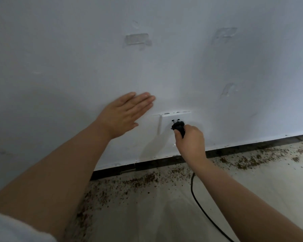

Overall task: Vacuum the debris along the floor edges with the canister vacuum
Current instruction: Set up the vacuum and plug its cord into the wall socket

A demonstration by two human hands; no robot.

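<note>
Left hand: the left hand (pixel 125 114) is at centre frame, fingers straight and together, palm flat toward the white wall (pixel 77 49); whether it presses the wall or sits just off it, cannot tell. Holds nothing.
Right hand: the right hand (pixel 190 140), lower centre, has its fingers curled round a black plug (pixel 178 127), prongs pointing at the wall.
Plug and socket: the prong tips are at the face of a white socket plate (pixel 166 122); the metal prongs are visible, not pushed fully in.
Cord: a black cord (pixel 205 213) runs from under the right wrist down across the floor to the bottom edge of the frame.
Debris: brown crumbs (pixel 140 180) lie scattered in a band along the dark skirting strip (pixel 115 170), from lower centre to the right edge.
Floor: pale floor (pixel 164 215), lower half of frame.
Wall marks: old tape patches (pixel 137 40) at upper centre and upper right.
Vacuum body: out of frame.
</note>
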